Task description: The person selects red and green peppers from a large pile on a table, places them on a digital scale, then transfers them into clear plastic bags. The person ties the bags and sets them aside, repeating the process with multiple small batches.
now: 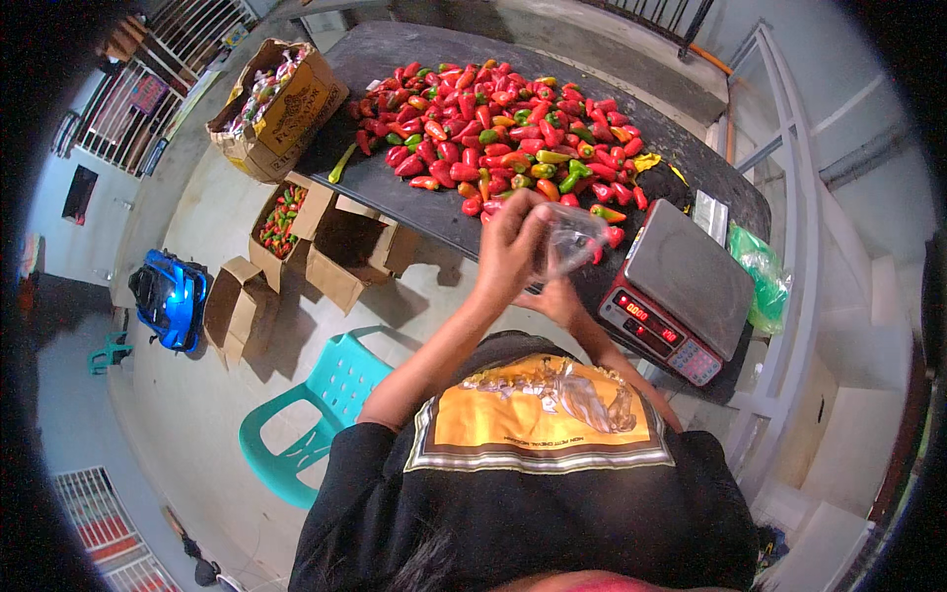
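Note:
My left hand (512, 228) pinches a clear plastic bag (577, 235) between thumb and fingers, over the near edge of the table. Just below it, my right hand (556, 302) is at the bag's lower side, with the thumb apart. Its fingers are partly hidden by the bag, so their grip is unclear. Red peppers show through the thin plastic. Beyond both hands spreads a large heap of peppers (473, 129), mostly red with some orange and green. To the right of the hands stands a digital scale (692, 274) with a bare metal pan and lit red digits.
The dark table (399, 196) also bears a printed carton (285, 122) of bagged produce, left, and a green plastic bag (762, 277), right. On the floor are a carton of peppers (281, 222), open cartons (240, 307), a teal plastic chair (325, 407) and a blue toy car (174, 300).

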The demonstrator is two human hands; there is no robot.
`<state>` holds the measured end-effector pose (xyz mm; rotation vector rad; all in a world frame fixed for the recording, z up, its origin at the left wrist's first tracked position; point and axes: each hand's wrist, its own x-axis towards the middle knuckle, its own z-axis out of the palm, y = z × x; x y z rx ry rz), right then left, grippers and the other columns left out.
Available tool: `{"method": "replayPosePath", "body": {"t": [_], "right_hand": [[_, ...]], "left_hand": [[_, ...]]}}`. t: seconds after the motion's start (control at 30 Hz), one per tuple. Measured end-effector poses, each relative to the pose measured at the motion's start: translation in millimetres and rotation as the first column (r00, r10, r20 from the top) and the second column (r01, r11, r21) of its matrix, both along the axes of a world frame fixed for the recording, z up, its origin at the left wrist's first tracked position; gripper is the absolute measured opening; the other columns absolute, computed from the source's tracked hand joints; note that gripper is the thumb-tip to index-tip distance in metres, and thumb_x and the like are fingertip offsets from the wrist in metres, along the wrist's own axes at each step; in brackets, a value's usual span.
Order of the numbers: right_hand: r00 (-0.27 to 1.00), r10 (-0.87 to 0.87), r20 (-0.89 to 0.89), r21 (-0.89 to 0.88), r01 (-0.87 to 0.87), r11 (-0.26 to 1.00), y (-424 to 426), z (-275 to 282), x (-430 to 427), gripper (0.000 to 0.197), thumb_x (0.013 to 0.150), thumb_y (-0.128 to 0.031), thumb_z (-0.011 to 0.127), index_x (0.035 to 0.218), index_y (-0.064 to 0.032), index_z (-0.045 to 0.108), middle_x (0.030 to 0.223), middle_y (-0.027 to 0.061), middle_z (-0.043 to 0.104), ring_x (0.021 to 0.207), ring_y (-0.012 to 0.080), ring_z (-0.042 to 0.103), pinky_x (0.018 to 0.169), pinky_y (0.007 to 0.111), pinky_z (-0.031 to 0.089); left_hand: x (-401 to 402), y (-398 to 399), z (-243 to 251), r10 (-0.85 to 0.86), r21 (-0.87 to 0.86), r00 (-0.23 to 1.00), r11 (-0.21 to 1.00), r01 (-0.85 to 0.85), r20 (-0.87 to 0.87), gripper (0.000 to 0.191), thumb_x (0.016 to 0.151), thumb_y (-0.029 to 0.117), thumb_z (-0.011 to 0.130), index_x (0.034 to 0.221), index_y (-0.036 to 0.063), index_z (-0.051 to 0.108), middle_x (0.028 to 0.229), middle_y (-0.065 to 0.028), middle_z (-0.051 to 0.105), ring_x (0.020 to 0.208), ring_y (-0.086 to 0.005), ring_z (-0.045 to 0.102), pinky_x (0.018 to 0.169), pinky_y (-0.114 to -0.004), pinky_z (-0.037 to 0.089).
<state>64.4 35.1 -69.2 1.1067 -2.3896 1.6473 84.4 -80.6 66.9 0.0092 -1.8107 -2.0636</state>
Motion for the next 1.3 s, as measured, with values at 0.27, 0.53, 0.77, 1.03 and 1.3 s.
{"method": "replayPosePath", "body": {"t": [0.27,0.53,0.77,1.03,1.3], "right_hand": [[0.949,0.037,0.312,-0.133,0.005,0.991,-43.4,12.8,-19.2,0.035,0.097,-0.032,0.051,0.118,-0.0049,0.054,0.100,0.0082,0.054,0.082,0.0176,0.054,0.068,0.032,0.047],[0.924,0.209,-0.320,0.102,-0.186,0.977,-63.6,77.5,-26.3,0.025,0.087,-0.024,0.060,0.110,-0.0158,0.067,0.118,0.0157,0.054,0.119,0.0314,0.044,0.096,0.048,0.036],[0.919,0.391,0.049,0.095,-0.394,0.914,-66.1,124.7,-82.3,0.028,0.087,-0.018,0.054,0.109,-0.0036,0.066,0.102,0.0135,0.066,0.099,0.0229,0.061,0.090,0.040,0.045],[0.938,0.334,0.091,-0.390,-0.275,0.879,-16.6,208.2,-117.1,0.054,0.092,-0.044,0.051,0.131,-0.0071,0.052,0.125,0.0062,0.057,0.115,0.0161,0.052,0.097,0.034,0.043],[0.811,0.519,0.269,-0.413,-0.390,0.823,-60.1,157.3,-82.7,0.027,0.092,-0.026,0.059,0.101,-0.0024,0.068,0.090,0.0066,0.068,0.078,0.0137,0.064,0.072,0.029,0.052]], "left_hand": [[1.9,-76.0,-21.3,-0.222,-0.265,0.971,0.945,0.191,-0.093,0.084,0.072,0.029,0.080,0.138,0.0050,0.035,0.129,-0.0096,0.046,0.121,-0.0206,0.045,0.107,-0.036,0.032],[24.0,-92.1,-37.5,-0.459,-0.126,0.611,0.724,0.678,0.645,0.052,0.078,0.029,0.076,0.119,0.0041,0.056,0.104,-0.0122,0.062,0.101,-0.0182,0.059,0.088,-0.036,0.048],[10.6,-86.3,-67.0,-0.617,0.042,0.702,0.761,0.647,0.355,0.041,0.098,0.038,0.047,0.098,0.0019,0.066,0.099,-0.0044,0.066,0.075,-0.0079,0.058,0.054,-0.022,0.045],[16.3,-89.9,-32.1,-0.590,0.160,0.743,0.805,0.572,0.317,0.048,0.100,0.040,0.041,0.092,-0.0022,0.062,0.109,-0.0112,0.064,0.094,-0.0168,0.061,0.083,-0.030,0.050],[14.5,-71.4,-46.3,-0.581,0.032,0.685,0.773,0.634,0.440,0.044,0.101,0.036,0.042,0.090,-0.0012,0.061,0.104,-0.0089,0.064,0.090,-0.0145,0.060,0.078,-0.029,0.049]]}}
